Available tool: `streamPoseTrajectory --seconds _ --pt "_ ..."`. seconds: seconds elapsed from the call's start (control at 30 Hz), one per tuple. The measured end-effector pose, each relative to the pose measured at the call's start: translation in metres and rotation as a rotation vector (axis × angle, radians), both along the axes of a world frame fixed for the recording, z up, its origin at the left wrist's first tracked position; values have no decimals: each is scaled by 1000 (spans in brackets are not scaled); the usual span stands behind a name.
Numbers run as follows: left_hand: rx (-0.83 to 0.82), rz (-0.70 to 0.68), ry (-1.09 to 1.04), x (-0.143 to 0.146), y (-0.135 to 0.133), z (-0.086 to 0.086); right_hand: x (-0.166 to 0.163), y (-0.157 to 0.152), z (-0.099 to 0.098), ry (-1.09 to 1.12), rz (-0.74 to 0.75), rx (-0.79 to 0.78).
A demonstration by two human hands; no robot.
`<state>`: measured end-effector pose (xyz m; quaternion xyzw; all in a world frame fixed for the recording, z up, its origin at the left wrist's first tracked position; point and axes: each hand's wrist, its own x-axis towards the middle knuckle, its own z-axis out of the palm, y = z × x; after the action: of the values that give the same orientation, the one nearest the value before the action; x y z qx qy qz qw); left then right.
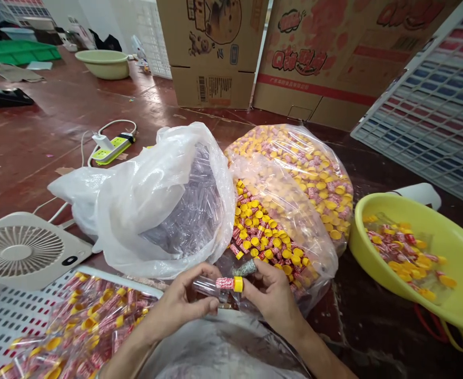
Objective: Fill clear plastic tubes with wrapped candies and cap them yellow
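Observation:
My left hand (184,300) pinches a clear plastic tube (207,286) at its open end. My right hand (273,295) grips the other end, a red-and-white candy stick with a yellow cap (231,283), partly pushed into the tube. Both hands meet low in the middle of the head view, just in front of an open bag of yellow-capped candy sticks (266,237). To the left of that bag stands a white plastic bag of empty clear tubes (184,210).
A white crate (2,321) at lower left holds several filled tubes (92,321). A yellow-green basin (452,305) with candy pieces sits at right. A small white fan (21,252), a power strip (112,147), cardboard boxes (215,52) and a grid panel (432,110) stand around.

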<state>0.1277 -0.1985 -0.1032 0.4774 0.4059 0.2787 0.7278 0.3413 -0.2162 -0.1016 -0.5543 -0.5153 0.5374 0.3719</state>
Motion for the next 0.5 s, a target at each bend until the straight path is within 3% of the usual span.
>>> streamPoseTrajectory --seconds 0.2,0.33,0.5 --pt "86 43 74 -3 3 -4 19 -1 0 -125 0 51" --pt "110 -29 105 3 -2 0 18 0 2 -244 69 76" --pt "227 -144 229 13 -8 2 13 6 0 -178 157 -107"
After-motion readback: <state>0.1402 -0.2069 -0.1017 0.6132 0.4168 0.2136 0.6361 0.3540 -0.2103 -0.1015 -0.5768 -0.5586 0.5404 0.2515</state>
